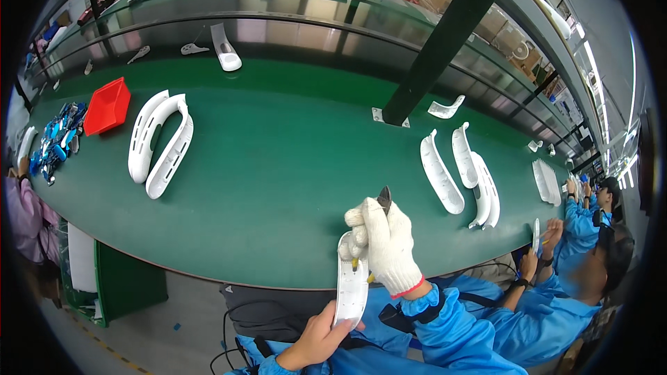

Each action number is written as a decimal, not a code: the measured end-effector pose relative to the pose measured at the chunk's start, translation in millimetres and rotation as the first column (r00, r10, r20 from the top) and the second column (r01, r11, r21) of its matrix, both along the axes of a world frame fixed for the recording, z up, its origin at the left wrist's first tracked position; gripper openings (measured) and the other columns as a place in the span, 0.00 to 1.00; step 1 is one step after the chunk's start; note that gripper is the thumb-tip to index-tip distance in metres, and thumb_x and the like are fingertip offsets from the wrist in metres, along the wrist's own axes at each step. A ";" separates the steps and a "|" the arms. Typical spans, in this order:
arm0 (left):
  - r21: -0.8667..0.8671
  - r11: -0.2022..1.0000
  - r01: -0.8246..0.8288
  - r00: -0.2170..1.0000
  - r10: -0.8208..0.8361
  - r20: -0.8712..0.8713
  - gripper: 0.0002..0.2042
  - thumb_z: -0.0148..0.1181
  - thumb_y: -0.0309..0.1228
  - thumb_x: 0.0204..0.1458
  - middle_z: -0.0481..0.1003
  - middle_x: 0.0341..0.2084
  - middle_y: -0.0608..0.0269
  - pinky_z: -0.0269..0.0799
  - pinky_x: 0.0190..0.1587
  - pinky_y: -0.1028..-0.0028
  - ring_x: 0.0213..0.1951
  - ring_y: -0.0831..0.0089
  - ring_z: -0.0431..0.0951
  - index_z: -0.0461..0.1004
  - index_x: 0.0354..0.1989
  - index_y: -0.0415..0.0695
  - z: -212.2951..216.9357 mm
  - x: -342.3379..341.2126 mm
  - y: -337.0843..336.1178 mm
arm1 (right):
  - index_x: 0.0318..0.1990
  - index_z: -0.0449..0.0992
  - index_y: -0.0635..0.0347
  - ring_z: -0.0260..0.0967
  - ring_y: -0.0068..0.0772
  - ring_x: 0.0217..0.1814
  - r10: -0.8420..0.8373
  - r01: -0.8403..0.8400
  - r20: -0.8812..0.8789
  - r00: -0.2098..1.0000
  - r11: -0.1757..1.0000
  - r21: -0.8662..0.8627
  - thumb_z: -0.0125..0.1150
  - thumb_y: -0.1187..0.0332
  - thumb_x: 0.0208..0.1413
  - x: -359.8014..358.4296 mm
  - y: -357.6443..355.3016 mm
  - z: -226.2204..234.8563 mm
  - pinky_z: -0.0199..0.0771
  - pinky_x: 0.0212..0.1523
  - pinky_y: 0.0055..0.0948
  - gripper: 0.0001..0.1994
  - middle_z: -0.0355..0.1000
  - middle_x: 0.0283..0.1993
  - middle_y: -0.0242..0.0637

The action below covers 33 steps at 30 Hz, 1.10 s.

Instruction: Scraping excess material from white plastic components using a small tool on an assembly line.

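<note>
My bare left hand point(323, 337) grips the lower end of a curved white plastic shell point(352, 295) at the table's front edge. Its inner side, with small raised details, faces up. My right hand point(383, 244), in a white knitted glove with a red cuff, is closed around a pair of pliers point(385, 198). The dark jaws point up and away from me, and bits of yellow handle show below the glove. The glove covers the shell's upper part, and I cannot tell whether they touch.
On the green table point(278, 167), more white shells lie left point(170, 156) and right point(442, 177). A red bin point(106, 106) stands by a pile of blue parts point(59, 139). A dark post point(438, 48) rises behind. A co-worker in blue point(556, 298) sits close at right, another person point(31, 215) at far left.
</note>
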<state>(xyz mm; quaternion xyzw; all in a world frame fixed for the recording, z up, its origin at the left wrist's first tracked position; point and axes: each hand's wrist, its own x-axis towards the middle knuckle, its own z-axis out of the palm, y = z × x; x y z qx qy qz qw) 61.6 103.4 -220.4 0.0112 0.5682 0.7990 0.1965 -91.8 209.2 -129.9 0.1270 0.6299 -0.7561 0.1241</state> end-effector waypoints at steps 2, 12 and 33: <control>0.039 0.999 0.018 0.997 -0.021 0.079 0.16 0.42 0.31 0.66 0.79 0.35 0.54 0.76 0.43 0.72 0.35 0.72 0.81 0.64 0.54 0.31 2.0 4.6 1.6 | 0.38 0.71 0.67 0.63 0.25 0.15 -0.009 0.009 -0.011 1.000 0.999 -0.051 0.50 0.60 0.67 1.0 4.4 0.5 0.72 0.21 0.29 0.15 0.65 0.19 0.32; -0.042 0.981 -0.189 0.969 0.194 0.151 0.15 0.40 0.30 0.67 0.80 0.27 0.54 0.76 0.36 0.71 0.28 0.71 0.81 0.70 0.46 0.29 -2.1 -13.2 28.7 | 0.35 0.71 0.69 0.65 0.33 0.15 -0.027 0.028 -0.038 0.999 0.999 0.026 0.50 0.60 0.67 34.4 1.7 9.7 0.74 0.18 0.36 0.17 0.64 0.17 0.35; -0.093 0.975 -0.204 0.968 0.215 0.132 0.14 0.42 0.30 0.67 0.80 0.25 0.55 0.76 0.32 0.72 0.26 0.71 0.81 0.71 0.44 0.31 4.2 -15.2 27.1 | 0.34 0.68 0.68 0.62 0.28 0.14 -0.056 0.056 0.009 0.998 0.998 0.013 0.45 0.63 0.67 17.4 0.7 4.9 0.71 0.20 0.32 0.15 0.61 0.17 0.33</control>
